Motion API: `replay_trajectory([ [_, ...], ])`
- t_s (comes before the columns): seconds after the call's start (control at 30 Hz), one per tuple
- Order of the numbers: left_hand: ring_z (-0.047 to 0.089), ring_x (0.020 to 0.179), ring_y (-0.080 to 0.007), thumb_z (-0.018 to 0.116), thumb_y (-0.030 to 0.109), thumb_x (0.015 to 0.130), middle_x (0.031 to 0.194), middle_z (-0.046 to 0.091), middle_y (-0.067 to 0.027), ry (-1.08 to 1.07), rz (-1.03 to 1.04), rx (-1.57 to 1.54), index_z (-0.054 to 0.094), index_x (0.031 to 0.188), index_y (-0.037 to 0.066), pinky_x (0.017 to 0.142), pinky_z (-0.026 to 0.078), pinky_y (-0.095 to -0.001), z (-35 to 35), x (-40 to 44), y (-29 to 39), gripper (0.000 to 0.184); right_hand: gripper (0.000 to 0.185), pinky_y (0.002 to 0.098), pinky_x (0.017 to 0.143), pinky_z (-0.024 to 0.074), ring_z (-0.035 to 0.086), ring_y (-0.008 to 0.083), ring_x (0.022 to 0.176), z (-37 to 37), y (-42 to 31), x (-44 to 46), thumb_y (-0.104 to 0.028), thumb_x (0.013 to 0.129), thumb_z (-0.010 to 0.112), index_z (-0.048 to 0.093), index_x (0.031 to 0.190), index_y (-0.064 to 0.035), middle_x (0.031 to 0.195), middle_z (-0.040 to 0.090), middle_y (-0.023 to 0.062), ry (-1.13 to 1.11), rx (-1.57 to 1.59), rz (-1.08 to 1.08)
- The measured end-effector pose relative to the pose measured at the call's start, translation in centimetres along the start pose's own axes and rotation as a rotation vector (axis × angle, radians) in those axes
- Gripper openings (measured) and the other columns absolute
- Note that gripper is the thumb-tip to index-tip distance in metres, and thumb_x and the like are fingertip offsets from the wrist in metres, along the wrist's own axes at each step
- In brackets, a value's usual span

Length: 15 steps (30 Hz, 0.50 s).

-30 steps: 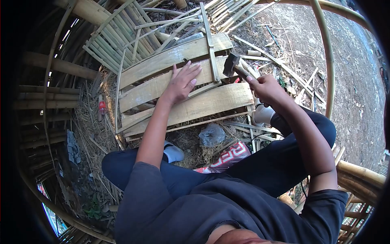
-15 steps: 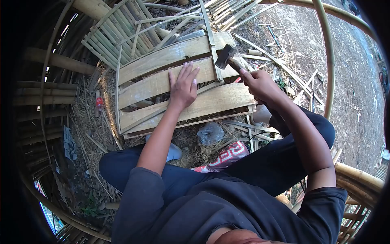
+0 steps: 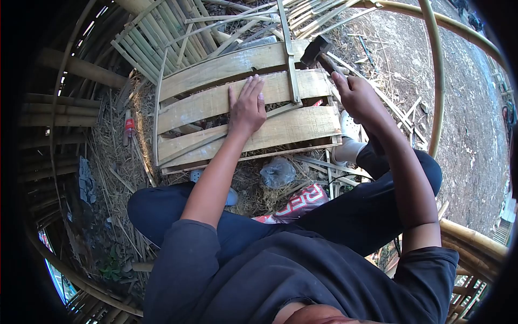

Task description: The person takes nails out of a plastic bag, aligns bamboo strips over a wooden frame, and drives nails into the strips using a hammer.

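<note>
My right hand (image 3: 356, 94) is wrapped around the wooden handle of a hammer (image 3: 315, 52). Its dark, blocky head is raised at the right end of a slatted wooden panel (image 3: 205, 110). Pale boards with gaps between them make up this panel. My left hand (image 3: 248, 107) lies flat on the middle boards, fingers stretched out and holding nothing. Between the hammer and my left hand, a narrow split-bamboo strip (image 3: 291, 70) crosses the boards. Another thin strip (image 3: 199, 147) runs diagonally under the left hand's wrist area.
Bamboo slats (image 3: 156, 46) are stacked beyond the panel. A bottle with a red label (image 3: 129, 129) lies at the left among straw. Near my legs are a clear plastic bag (image 3: 278, 171) and a red printed sack (image 3: 305, 202). A curved bamboo pole (image 3: 435, 81) stands at right.
My right hand and the hammer have moved up and to the right, away from the bamboo strip. My left hand stays flat on the boards.
</note>
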<state>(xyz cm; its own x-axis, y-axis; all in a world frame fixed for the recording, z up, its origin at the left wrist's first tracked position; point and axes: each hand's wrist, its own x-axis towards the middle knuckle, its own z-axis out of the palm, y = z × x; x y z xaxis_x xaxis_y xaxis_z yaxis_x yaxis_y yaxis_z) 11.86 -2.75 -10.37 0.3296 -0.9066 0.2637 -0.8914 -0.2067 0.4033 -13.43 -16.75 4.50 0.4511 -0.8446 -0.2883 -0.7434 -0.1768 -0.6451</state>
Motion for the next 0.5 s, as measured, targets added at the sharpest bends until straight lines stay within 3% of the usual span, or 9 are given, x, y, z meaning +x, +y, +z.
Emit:
replay_trajectory([
  [0.03,0.039,0.153,-0.0234,0.040,0.023,0.106,0.161,0.048,-0.0081,0.000,-0.004,-0.007,0.055,0.149,0.011,0.128,0.010,-0.0604,0.0,-0.1,0.0,0.047,0.063,0.0431,0.056,0.0518,0.061,0.0250,0.053,0.0,-0.4,0.1,-0.053,0.109,0.049,0.061,0.084,0.0037,0.064,0.059,0.0106,0.023,-0.013,-0.019],
  [0.13,0.040,0.152,-0.0237,0.041,0.022,0.105,0.160,0.050,-0.0081,0.007,-0.009,-0.016,0.056,0.148,0.011,0.128,0.011,-0.0598,-0.1,-0.1,0.0,0.047,0.062,0.0535,0.073,0.0540,0.069,0.0454,0.072,3.7,1.5,0.0,-0.049,0.109,0.049,0.066,0.089,0.0074,0.076,0.069,0.0262,0.077,-0.241,-0.162],
  [0.17,0.041,0.152,-0.0237,0.041,0.022,0.105,0.159,0.051,-0.0082,0.011,-0.011,-0.015,0.056,0.148,0.011,0.129,0.011,-0.0595,0.1,-0.3,0.0,0.046,0.060,0.0589,0.088,0.0497,0.066,0.0568,0.092,4.1,1.8,-0.6,-0.045,0.109,0.050,0.069,0.093,0.0089,0.088,0.069,0.0357,-0.135,-0.293,-0.109],
  [0.2,0.042,0.151,-0.0237,0.041,0.022,0.105,0.159,0.051,-0.0083,0.016,-0.012,-0.015,0.057,0.147,0.011,0.129,0.011,-0.0593,0.2,-0.2,0.0,0.046,0.062,0.0554,0.073,0.0540,0.070,0.0485,0.076,5.8,4.1,0.2,-0.047,0.108,0.051,0.069,0.089,0.0090,0.079,0.069,0.0312,-0.072,-0.338,-0.197],
  [0.27,0.042,0.151,-0.0236,0.041,0.021,0.105,0.158,0.052,-0.0086,0.020,-0.027,-0.062,0.057,0.146,0.010,0.129,0.012,-0.0591,0.0,0.0,-0.3,0.046,0.064,0.0542,0.080,0.0554,0.072,0.0470,0.083,1.4,-1.4,-1.3,-0.048,0.108,0.050,0.071,0.096,0.0121,0.082,0.070,0.0318,-0.270,-0.205,0.163],
  [0.33,0.042,0.151,-0.0236,0.041,0.021,0.105,0.158,0.052,-0.0089,0.037,-0.025,-0.072,0.058,0.145,0.010,0.129,0.012,-0.0587,0.0,0.3,-0.3,0.045,0.065,0.0495,0.074,0.0558,0.072,0.0425,0.073,0.6,-1.5,-1.0,-0.048,0.108,0.049,0.071,0.090,0.0109,0.074,0.069,0.0280,-0.070,-0.183,0.013],
  [0.4,0.043,0.151,-0.0237,0.041,0.020,0.105,0.158,0.052,-0.0092,0.056,-0.020,-0.030,0.058,0.145,0.009,0.129,0.012,-0.0581,0.3,0.0,-0.1,0.045,0.066,0.0494,0.075,0.0557,0.072,0.0433,0.075,-0.5,-2.9,-1.5,-0.048,0.109,0.049,0.069,0.088,0.0105,0.076,0.069,0.0286,0.025,-0.096,-0.002],
  [0.43,0.043,0.151,-0.0236,0.041,0.020,0.105,0.158,0.052,-0.0092,0.049,-0.025,-0.032,0.058,0.145,0.009,0.129,0.013,-0.0578,0.3,-0.2,0.0,0.045,0.064,0.0530,0.079,0.0548,0.071,0.0474,0.081,-1.0,-3.8,-2.0,-0.047,0.109,0.048,0.069,0.089,0.0094,0.080,0.070,0.0310,0.037,-0.046,0.018],
  [0.5,0.043,0.151,-0.0233,0.040,0.020,0.105,0.158,0.052,-0.0091,0.038,-0.025,-0.032,0.057,0.145,0.008,0.129,0.013,-0.0573,0.0,0.0,0.0,0.045,0.063,0.0546,0.076,0.0530,0.069,0.0470,0.076,2.0,-0.7,-1.2,-0.047,0.109,0.049,0.067,0.087,0.0088,0.075,0.067,0.0312,0.107,-0.145,-0.093],
])
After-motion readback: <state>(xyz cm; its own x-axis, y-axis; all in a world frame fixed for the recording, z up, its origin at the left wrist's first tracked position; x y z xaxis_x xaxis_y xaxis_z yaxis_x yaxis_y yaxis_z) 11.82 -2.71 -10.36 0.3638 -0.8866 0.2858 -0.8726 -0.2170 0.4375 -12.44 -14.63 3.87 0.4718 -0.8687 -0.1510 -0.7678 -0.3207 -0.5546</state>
